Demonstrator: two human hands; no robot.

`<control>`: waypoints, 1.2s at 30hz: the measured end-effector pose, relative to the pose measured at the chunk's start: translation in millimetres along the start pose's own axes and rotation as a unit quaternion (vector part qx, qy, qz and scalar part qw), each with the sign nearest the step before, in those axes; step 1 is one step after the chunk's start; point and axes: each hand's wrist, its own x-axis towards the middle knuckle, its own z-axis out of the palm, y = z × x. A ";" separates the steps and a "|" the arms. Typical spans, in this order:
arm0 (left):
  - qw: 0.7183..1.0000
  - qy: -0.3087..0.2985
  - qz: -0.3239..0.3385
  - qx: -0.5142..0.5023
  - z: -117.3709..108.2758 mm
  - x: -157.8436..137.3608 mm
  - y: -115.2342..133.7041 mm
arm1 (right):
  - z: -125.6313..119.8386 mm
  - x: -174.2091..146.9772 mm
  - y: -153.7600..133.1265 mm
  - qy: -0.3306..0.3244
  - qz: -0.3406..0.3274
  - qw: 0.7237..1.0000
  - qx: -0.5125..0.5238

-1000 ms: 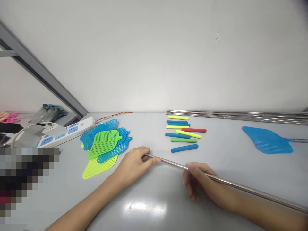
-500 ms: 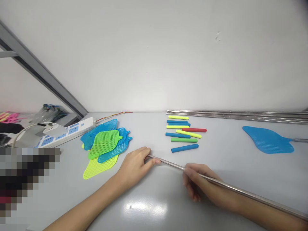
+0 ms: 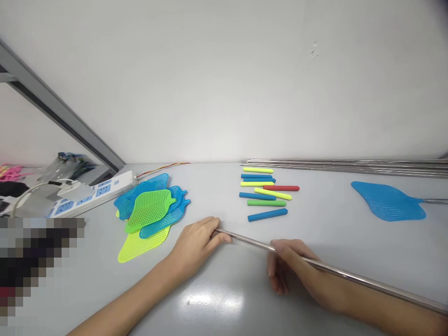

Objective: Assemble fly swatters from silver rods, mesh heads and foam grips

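Note:
A long thin metal rod (image 3: pixel 364 279) slants across the front of the table, out past the right edge of the view. My left hand (image 3: pixel 198 242) is closed around its narrow far end, which the fingers hide. Farther along, my right hand (image 3: pixel 292 261) grips the same rod between thumb and fingers, its lower fingers curled beneath. Beyond the hands lie several coloured handle sleeves, among them a blue one (image 3: pixel 268 215), a green one (image 3: pixel 266 203) and a red one (image 3: pixel 281 188). Left of my left hand is a pile of fly swatter heads, with a green head (image 3: pixel 150 210) on top.
At right rests a blue fly swatter head (image 3: pixel 390 201) on a metal rod. A bundle of metal rods (image 3: pixel 343 165) lies along the wall. A white power strip (image 3: pixel 115 183) with a plugged-in adapter stands at left, near a grey metal frame (image 3: pixel 66 109).
Both hands keep their hold on the rod, and the right hand has shifted very slightly. The whole view has moved a little; the things on the table stay in place.

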 end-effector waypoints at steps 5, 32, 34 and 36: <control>0.999 -0.007 0.025 -0.023 -2.7 -1.7 3.6 | -0.3 0.5 -0.9 -0.009 0.009 1.000 0.026; 0.999 -0.026 0.014 -0.033 -1.8 -7.9 11.6 | -5.9 0.4 6.5 -0.082 -0.011 0.996 -0.022; 0.999 -0.024 0.013 -0.035 -2.0 -8.5 12.1 | -6.1 0.6 7.4 -0.084 -0.014 0.996 -0.020; 0.999 -0.026 0.014 -0.034 -1.9 -8.8 12.2 | -6.3 0.6 8.5 -0.082 -0.015 0.996 -0.017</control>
